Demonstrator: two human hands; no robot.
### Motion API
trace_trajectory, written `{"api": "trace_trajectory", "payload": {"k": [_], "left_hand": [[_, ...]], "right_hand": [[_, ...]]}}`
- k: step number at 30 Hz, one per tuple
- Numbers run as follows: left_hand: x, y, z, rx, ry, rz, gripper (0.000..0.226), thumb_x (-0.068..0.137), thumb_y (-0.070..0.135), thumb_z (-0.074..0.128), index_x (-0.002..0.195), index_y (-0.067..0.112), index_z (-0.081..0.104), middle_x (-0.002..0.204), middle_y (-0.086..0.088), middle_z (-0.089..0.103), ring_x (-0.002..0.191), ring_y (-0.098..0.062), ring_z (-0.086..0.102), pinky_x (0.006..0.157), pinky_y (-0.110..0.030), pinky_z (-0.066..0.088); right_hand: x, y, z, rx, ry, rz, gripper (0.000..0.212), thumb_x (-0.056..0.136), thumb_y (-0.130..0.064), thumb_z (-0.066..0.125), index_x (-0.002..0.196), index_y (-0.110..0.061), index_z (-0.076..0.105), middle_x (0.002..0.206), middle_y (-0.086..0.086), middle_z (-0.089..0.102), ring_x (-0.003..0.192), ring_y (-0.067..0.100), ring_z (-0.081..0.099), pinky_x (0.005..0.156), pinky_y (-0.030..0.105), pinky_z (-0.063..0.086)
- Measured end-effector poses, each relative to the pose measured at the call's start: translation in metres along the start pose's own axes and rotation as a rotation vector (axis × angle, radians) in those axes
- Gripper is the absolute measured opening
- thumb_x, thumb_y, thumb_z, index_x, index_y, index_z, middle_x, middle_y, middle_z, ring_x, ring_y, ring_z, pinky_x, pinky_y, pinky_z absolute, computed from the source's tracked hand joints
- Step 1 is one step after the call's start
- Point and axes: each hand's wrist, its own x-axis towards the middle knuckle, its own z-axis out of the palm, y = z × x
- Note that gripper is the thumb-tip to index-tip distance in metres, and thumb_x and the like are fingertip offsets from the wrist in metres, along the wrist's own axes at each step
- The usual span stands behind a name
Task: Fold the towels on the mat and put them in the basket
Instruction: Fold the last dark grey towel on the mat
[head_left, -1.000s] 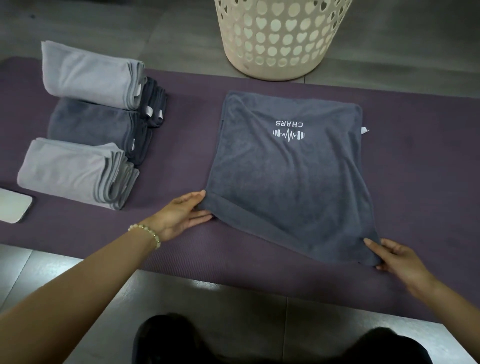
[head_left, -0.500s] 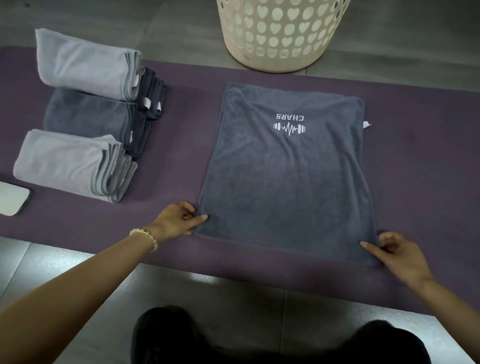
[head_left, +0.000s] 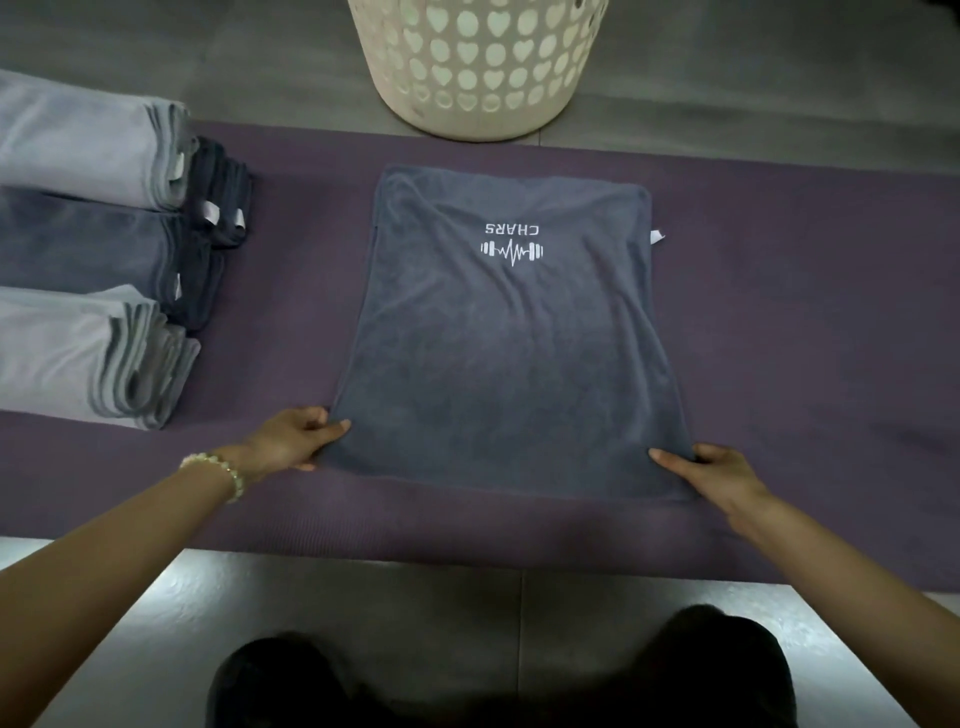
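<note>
Across the purple mat (head_left: 805, 364) I see the dark grey towel (head_left: 509, 374) lying flat, right of centre. Its far edge stops short of the cream basket (head_left: 478, 67), which stands on the floor beyond. Compared with a second ago, the near edge has been drawn toward me and runs straighter, and the skew at the near right corner is mostly gone. I judge it squared up and ready for the next fold. The folded towels (head_left: 88, 218) sit stacked at the left, well apart from it. The left hand (head_left: 291, 441), flat on the cloth before, now pinches the near left corner with curled fingers, and the right hand (head_left: 722, 475) grips the near right corner. The cloth looks soft and faintly creased. Its white logo (head_left: 511, 247) reads upside down to me, and a small tag (head_left: 657, 236) pokes from the right edge.
</note>
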Motion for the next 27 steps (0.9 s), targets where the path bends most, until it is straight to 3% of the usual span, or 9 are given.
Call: {"api": "trace_trajectory", "payload": {"k": [5,8,11,13,15,19,21,24,27], "left_hand": [[0.003,-0.018,-0.009,0.102,0.014,0.058,0.037,0.091,0.034,0.059,0.075,0.000,0.056,0.071,-0.006,0.054,0.070,-0.015,0.050,0.069,-0.028,0.039],[0.003,-0.018,-0.009,0.162,0.035,0.047,0.036,0.090,0.029,0.062,0.064,0.011,0.044,0.059,-0.001,0.044,0.057,-0.012,0.044,0.059,-0.025,0.037],[0.008,-0.005,-0.010,0.282,0.048,0.043,0.035,0.091,0.026,0.061,0.063,0.010,0.047,0.052,0.000,0.050,0.041,-0.004,0.048,0.050,-0.015,0.040],[0.022,0.014,-0.016,0.382,0.067,0.077,0.033,0.091,0.035,0.058,0.068,0.011,0.055,0.065,-0.004,0.060,0.059,-0.011,0.060,0.061,-0.017,0.044],[0.040,0.036,-0.022,0.417,0.094,0.102,0.039,0.087,0.048,0.056,0.089,0.010,0.063,0.090,-0.006,0.063,0.087,-0.022,0.062,0.082,-0.029,0.047],[0.070,0.075,-0.012,0.283,0.137,0.033,0.080,0.079,0.057,0.063,0.130,-0.001,0.045,0.128,-0.014,0.056,0.117,-0.031,0.054,0.102,-0.038,0.043],[0.077,0.088,-0.002,0.241,0.259,-0.013,0.072,0.087,0.043,0.062,0.133,-0.006,0.039,0.134,-0.019,0.049,0.123,-0.035,0.049,0.103,-0.036,0.040],[0.086,0.087,0.001,0.252,0.435,0.014,0.042,0.093,0.030,0.057,0.110,-0.009,0.056,0.117,-0.026,0.060,0.109,-0.039,0.055,0.090,-0.037,0.042],[0.089,0.075,-0.005,0.112,0.491,0.025,0.028,0.094,0.021,0.057,0.097,-0.006,0.063,0.098,-0.022,0.064,0.097,-0.033,0.060,0.083,-0.032,0.040]], "right_hand": [[0.003,0.008,-0.012,-0.044,-0.045,0.024,0.018,0.087,-0.026,0.067,0.094,-0.009,0.066,0.081,0.004,0.066,0.068,0.014,0.060,0.058,0.022,0.049],[0.009,0.010,-0.016,-0.102,-0.103,0.047,0.020,0.083,-0.026,0.072,0.082,-0.007,0.064,0.073,0.006,0.068,0.062,0.015,0.062,0.052,0.021,0.053],[0.017,0.002,-0.013,-0.105,-0.094,-0.011,0.019,0.080,-0.021,0.075,0.072,-0.009,0.063,0.069,0.001,0.068,0.063,0.009,0.062,0.057,0.020,0.052],[0.026,-0.011,-0.009,0.010,-0.125,0.012,0.013,0.081,-0.021,0.074,0.082,-0.011,0.067,0.083,0.003,0.070,0.073,0.010,0.063,0.069,0.020,0.052],[0.039,-0.029,-0.004,0.131,-0.133,0.056,0.013,0.083,-0.024,0.071,0.086,-0.012,0.066,0.091,0.003,0.067,0.079,0.011,0.062,0.075,0.022,0.050],[0.078,-0.059,0.006,0.230,-0.039,0.058,0.030,0.081,-0.033,0.074,0.093,-0.007,0.066,0.097,0.007,0.068,0.091,0.021,0.065,0.085,0.031,0.050],[0.098,-0.072,0.010,0.287,0.004,0.021,0.037,0.079,-0.036,0.075,0.099,-0.006,0.068,0.100,0.008,0.069,0.093,0.023,0.066,0.087,0.034,0.053],[0.124,-0.090,0.014,0.336,0.039,-0.022,0.024,0.080,-0.035,0.075,0.090,-0.014,0.068,0.095,0.005,0.068,0.086,0.019,0.065,0.083,0.032,0.054],[0.137,-0.103,0.013,0.331,0.153,-0.074,0.019,0.084,-0.027,0.072,0.071,-0.018,0.060,0.075,0.000,0.061,0.068,0.012,0.056,0.057,0.016,0.051]]}}
